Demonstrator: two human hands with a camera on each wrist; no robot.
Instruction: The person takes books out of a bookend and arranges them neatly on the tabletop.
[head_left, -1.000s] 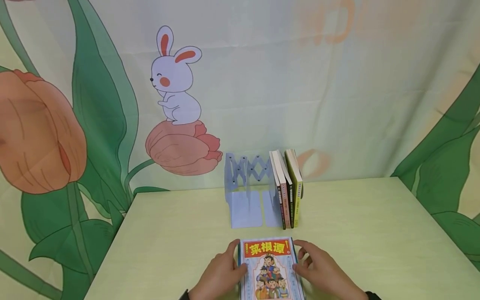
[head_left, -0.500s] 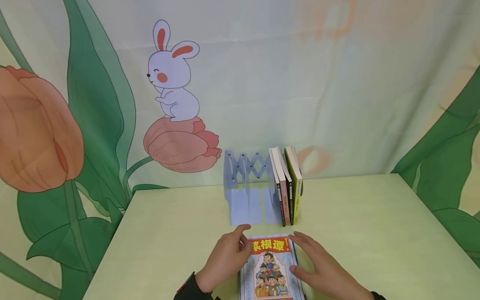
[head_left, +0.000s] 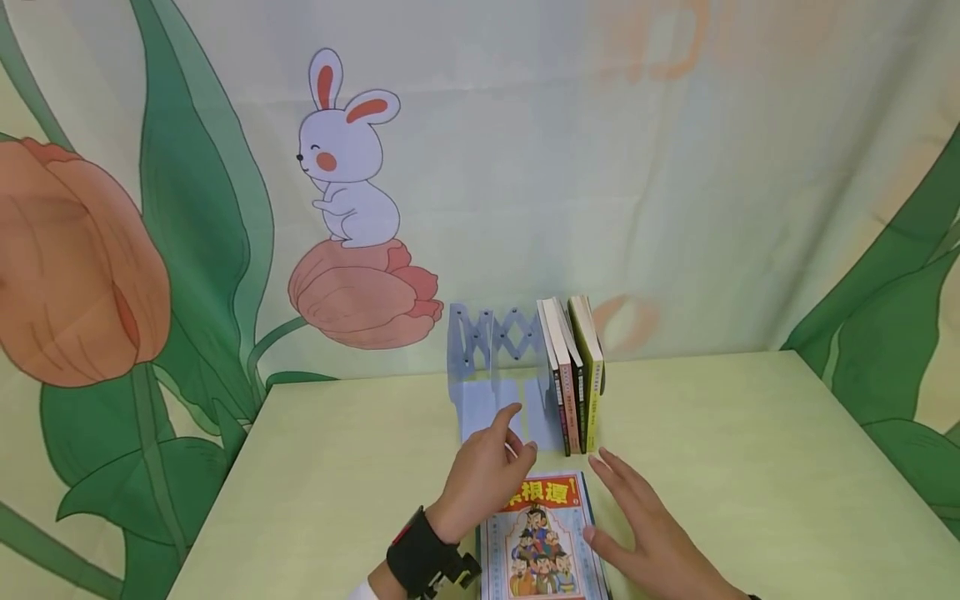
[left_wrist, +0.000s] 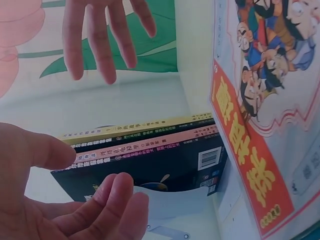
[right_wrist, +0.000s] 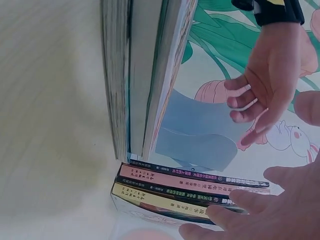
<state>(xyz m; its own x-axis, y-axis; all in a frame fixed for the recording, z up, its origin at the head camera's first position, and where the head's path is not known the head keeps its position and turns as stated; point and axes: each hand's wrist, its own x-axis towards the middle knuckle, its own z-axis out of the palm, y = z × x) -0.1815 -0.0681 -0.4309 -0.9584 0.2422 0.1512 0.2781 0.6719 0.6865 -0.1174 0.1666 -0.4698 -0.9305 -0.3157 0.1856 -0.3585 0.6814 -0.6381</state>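
A stack of books lies flat near me, its top book [head_left: 543, 550] blue-bordered with a red title band and cartoon figures. The page edges of the stacked books [right_wrist: 145, 75] show in the right wrist view. Over the stack's far left corner hovers my left hand [head_left: 483, 475], holding nothing, its index finger pointing toward the blue bookend [head_left: 487, 417]. My right hand [head_left: 648, 529] is spread beside the stack's right edge, fingers straight and apart, also holding nothing. Several upright books [head_left: 573, 375] lean together at the bookend's right side, their spines [left_wrist: 140, 145] facing me.
The pale green table [head_left: 322, 483] extends on both sides of the books. Behind it hangs a curtain [head_left: 525, 167] printed with a rabbit and tulips. A black wrist strap with a camera [head_left: 431, 554] sits on my left wrist.
Both hands have let go of the stack's sides. The left hand has moved forward and right over the top book toward the bookend; the right hand has opened and shifted slightly forward.
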